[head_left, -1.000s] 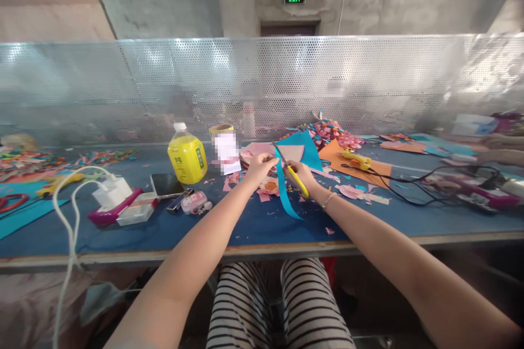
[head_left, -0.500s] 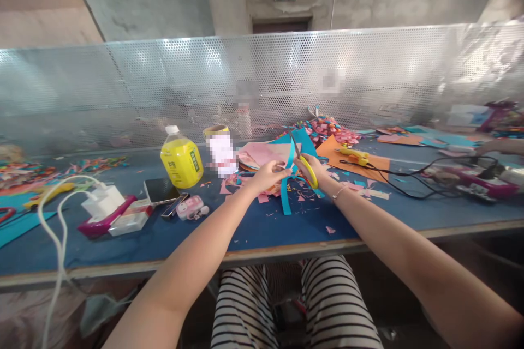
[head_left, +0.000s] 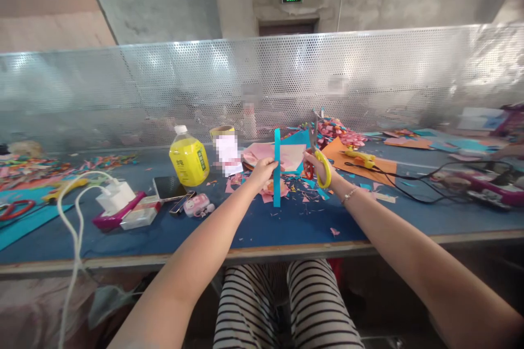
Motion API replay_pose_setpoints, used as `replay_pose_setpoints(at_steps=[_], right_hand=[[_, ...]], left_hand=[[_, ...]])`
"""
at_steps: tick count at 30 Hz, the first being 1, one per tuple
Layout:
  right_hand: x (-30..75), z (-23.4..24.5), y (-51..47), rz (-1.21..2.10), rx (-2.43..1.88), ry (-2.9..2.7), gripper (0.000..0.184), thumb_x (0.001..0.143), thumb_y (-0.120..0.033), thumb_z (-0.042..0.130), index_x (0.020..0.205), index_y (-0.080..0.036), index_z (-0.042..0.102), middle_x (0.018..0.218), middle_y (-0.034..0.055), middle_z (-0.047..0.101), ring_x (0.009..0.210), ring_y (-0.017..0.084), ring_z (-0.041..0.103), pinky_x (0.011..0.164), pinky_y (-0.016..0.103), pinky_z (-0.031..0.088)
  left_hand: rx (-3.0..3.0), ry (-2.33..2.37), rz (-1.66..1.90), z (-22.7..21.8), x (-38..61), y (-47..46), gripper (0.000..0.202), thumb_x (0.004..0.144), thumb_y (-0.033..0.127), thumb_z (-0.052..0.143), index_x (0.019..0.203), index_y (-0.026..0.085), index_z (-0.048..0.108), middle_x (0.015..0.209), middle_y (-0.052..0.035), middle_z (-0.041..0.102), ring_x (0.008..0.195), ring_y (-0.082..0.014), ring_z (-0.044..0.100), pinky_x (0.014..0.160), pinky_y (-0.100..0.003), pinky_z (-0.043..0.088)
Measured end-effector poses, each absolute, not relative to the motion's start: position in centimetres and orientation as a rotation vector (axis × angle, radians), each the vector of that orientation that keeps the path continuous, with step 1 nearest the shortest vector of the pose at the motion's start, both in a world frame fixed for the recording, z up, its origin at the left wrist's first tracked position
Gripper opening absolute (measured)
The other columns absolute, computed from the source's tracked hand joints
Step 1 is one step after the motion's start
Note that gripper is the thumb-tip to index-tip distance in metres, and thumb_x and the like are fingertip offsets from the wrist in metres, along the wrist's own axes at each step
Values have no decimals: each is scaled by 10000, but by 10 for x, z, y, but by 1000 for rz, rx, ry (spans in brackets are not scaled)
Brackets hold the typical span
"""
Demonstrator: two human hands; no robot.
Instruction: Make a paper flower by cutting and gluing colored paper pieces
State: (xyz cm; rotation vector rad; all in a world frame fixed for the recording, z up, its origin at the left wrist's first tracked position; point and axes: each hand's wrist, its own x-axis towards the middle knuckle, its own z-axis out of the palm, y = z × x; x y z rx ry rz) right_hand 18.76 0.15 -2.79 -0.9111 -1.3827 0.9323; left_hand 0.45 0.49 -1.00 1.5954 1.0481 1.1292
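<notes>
My left hand (head_left: 262,169) pinches a long blue paper strip (head_left: 277,185) and holds it upright over the blue table (head_left: 262,223). My right hand (head_left: 317,166) grips yellow-handled scissors (head_left: 322,168) just right of the strip, blades pointing up and apart from the paper. Behind the hands lie a pink sheet (head_left: 286,155) and a larger blue sheet (head_left: 301,139). Small paper scraps litter the table under the hands.
A yellow drink bottle (head_left: 188,159), a phone (head_left: 167,187), a white charger with cable (head_left: 114,196) and a small pink case (head_left: 195,205) lie left. An orange sheet (head_left: 356,162), a yellow glue gun (head_left: 360,157) and black cords lie right. A perforated metal screen (head_left: 164,87) backs the table.
The strip has come free of the scissors and now stands vertical in my left hand. My right hand has swung the scissors away to the right, blades upward.
</notes>
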Motion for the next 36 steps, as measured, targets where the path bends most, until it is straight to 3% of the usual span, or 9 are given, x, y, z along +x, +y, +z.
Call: replay_pose_setpoints(at_steps=[7,12,24,29,36], right_hand=[[180,-21,-5,728,-918,-1423,376,591,-461,622,789,-197,441,642,-45,468,578,87,472,552,229,413],[183,-18,0,790,-963,-1243,452,510,-388,668,843,-192,433,558,-69,454,503,102,485,494,248,412],[200,-21,15,734,-1006,-1091,347,508,-289,640,740,-205,396,604,-59,444,552,124,554,488,242,438],[208,-25,22,633,-1016,-1112,324,513,-281,659,714,-202,418,593,-68,421,505,78,472,486,231,428],[211,-26,25,585,-981,-1127,349,534,-329,663,746,-203,415,639,-55,442,520,78,463,473,230,413]], left_hand=[[1741,1097,842,-9,5,-6,135,659,113,455,573,148,553,449,20,491,379,-74,413,417,-222,296],[1853,1008,750,-7,9,-15,184,649,111,448,478,166,485,398,29,449,359,-68,383,416,-226,274],[2008,1052,755,-5,-6,3,281,669,403,592,550,150,562,417,34,473,352,-67,346,384,-213,251],[2097,1035,804,-4,-16,15,213,650,354,618,600,147,613,506,11,552,433,-82,425,438,-212,303],[2086,1020,827,-4,-18,14,156,703,294,572,644,164,636,544,-12,577,513,-108,498,504,-232,369]])
